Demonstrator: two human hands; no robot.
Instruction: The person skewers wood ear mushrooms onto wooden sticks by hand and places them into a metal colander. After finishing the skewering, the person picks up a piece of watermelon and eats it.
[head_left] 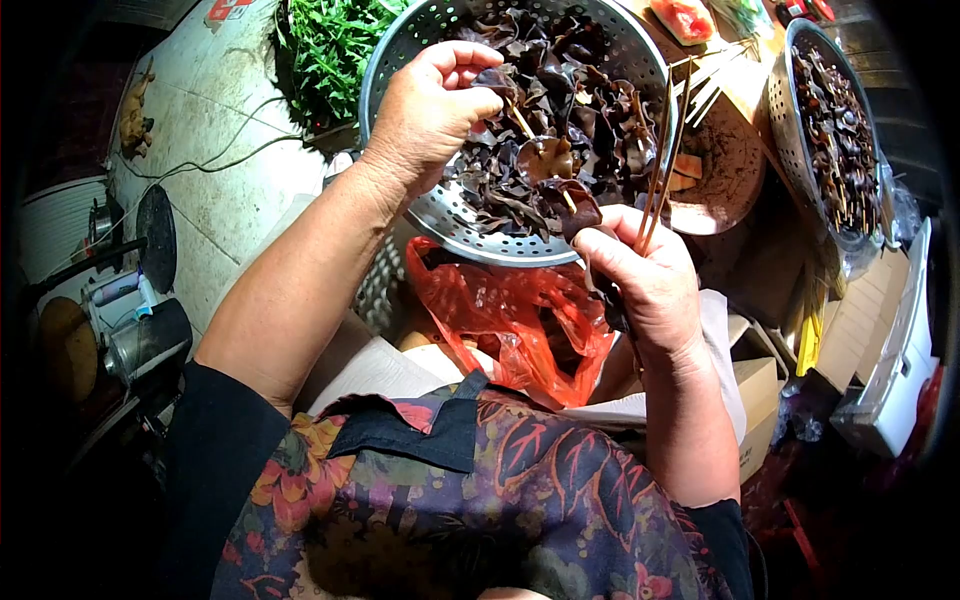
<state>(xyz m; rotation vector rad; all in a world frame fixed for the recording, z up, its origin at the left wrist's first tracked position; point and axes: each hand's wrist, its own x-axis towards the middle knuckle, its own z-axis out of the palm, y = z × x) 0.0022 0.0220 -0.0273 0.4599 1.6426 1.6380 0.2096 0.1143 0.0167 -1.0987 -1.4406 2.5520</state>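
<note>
Fungus pieces [600,130], dark and frilly, lie heaped in the perforated colander [455,228] in front of you, with light stick ends poking out among them. The wide bowl sits close above your lap, probably so that both hands reach the heap easily; its holes would let any water out. Your left hand [425,112] is over the near-left part of the heap, its grip closed to a pinch, thumb and bent fingers seemingly on one dark piece. Your right hand [650,285] is at the near-right rim, thumb pressed in against the fingers, pinching thin sticks [655,195] that rise past the rim, likely angled so their points clear your left hand. A folded piece with a stick end through it touches the right fingertips.

Below the colander, a red plastic bag [515,310] sags open by your lap; its contents are unclear. Beyond your right hand, a round basin [742,165] holds orange slices [687,172], and a second colander [784,115] holds more dark pieces with sticks. Leafy greens [325,75] lie at the far left.
</note>
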